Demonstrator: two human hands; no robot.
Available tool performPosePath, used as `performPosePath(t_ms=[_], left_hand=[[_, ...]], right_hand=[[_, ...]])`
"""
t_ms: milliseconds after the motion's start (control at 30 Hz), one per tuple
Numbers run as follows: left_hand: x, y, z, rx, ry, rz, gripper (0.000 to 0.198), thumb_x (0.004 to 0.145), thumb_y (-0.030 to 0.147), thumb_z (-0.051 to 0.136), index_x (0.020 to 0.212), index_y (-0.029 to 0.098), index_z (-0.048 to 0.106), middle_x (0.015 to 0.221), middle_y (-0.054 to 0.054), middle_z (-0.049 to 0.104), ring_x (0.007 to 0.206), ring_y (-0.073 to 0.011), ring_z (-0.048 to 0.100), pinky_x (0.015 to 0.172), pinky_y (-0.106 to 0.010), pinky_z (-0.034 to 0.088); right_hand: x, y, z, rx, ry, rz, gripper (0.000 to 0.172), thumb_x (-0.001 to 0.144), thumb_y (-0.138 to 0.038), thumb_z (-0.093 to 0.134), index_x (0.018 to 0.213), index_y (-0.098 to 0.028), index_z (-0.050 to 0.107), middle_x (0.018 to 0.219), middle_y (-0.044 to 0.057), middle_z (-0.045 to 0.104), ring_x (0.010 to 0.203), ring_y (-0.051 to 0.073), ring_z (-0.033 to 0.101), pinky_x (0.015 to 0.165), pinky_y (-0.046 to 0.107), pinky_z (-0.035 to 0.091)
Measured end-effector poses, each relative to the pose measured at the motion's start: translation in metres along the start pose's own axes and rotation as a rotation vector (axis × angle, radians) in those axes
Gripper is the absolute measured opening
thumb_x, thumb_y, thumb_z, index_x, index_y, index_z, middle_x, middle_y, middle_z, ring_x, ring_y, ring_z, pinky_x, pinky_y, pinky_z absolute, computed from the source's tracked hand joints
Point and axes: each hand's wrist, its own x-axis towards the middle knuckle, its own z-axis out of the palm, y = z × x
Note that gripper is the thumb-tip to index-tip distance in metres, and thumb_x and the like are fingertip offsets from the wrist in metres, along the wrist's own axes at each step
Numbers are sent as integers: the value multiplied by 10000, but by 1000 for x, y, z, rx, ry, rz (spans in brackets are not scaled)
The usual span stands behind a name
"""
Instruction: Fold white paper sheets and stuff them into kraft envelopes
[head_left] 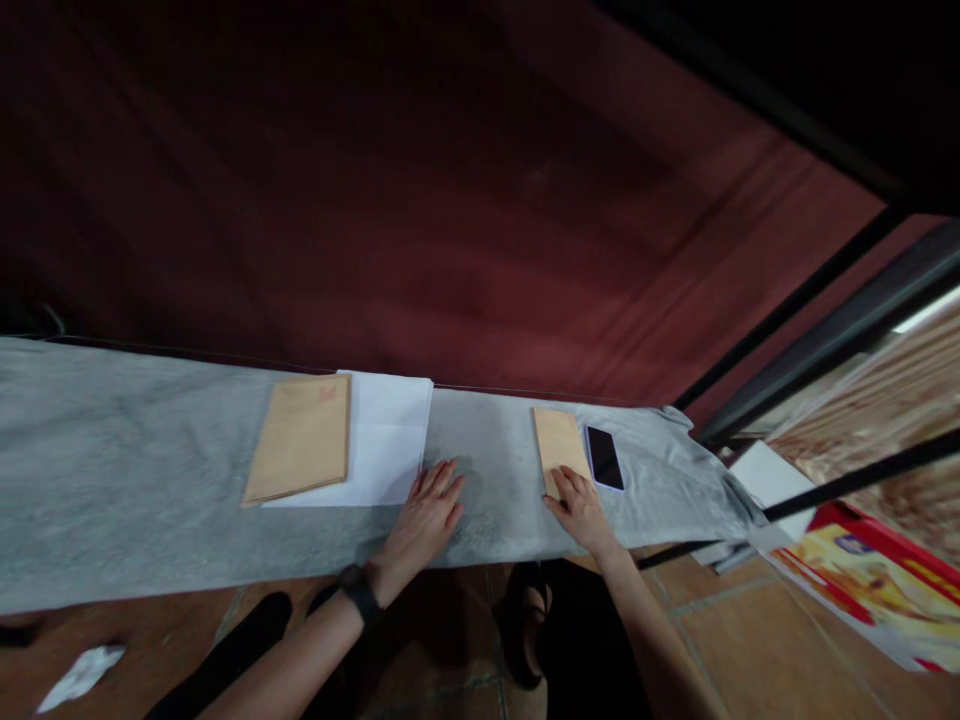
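My left hand (429, 512), with a dark watch (361, 596) on its wrist, lies on the grey cloth with its fingers extended. Its fingertips are beside the right edge of some white paper sheets (391, 430). Several large brown envelopes (304, 435) appear stacked partly over those sheets. On the right, my right hand (579, 508) rests on the lower end of a smaller brown envelope (559, 438), thumb apart from the fingers near its left edge. I cannot tell whether this is one envelope or a thin pile. Just right of it lies a phone (604, 457) with a dark screen.
A narrow surface covered with grey cloth (150, 450) runs across, backed by a dark red fabric wall (420, 230). Black bars (817, 300) slant at the right, near a colourful red and yellow box (877, 580). Crumpled white paper (81, 677) lies on the tiled floor (757, 630).
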Motion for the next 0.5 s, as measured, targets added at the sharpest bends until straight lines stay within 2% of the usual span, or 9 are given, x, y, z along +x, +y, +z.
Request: performPosePath(t_ms=[67,133,233,367,500], left_hand=[[1,-8,-5,84,43,-144,458,940,257,470,1372,131,555,1527,-184,455,1445,-338,375,1166,-548,321],[0,-17,-9,170,68,-312,527,943,299,462,1412,63,498,1523,-252,429,1439,-401,361,1126,-607,333],[-2,-30,-12,241,25,-454,558,935,319,461,1398,8,483,1456,-303,484,1357,-419,466,1055,-587,409],[-2,-36,-17,257,-38,-450,452,919,269,482,1272,4,575,1305,-282,617,1219,-360,598,989,-479,483],[-2,-40,-28,191,3,-388,328,932,151,407,1161,100,635,1078,-171,726,1034,-259,688,926,-383,517]], right_hand=[[3,0,0,25,12,-7,501,939,-438,562,1401,-244,535,1421,136,547,1325,311,490,1082,513,431],[11,-4,-1,72,16,-19,486,944,-435,547,1383,-227,553,1413,141,554,1328,306,490,1087,502,437],[28,-22,2,176,23,-28,444,935,-397,541,1328,-200,600,1387,149,575,1313,297,508,1084,486,453],[52,-64,17,358,-29,-78,398,921,-334,524,1274,-197,647,1345,130,618,1283,269,549,1093,469,461],[62,-102,35,517,-105,-111,380,896,-281,532,1242,-211,674,1323,99,652,1259,247,582,1101,450,461]])
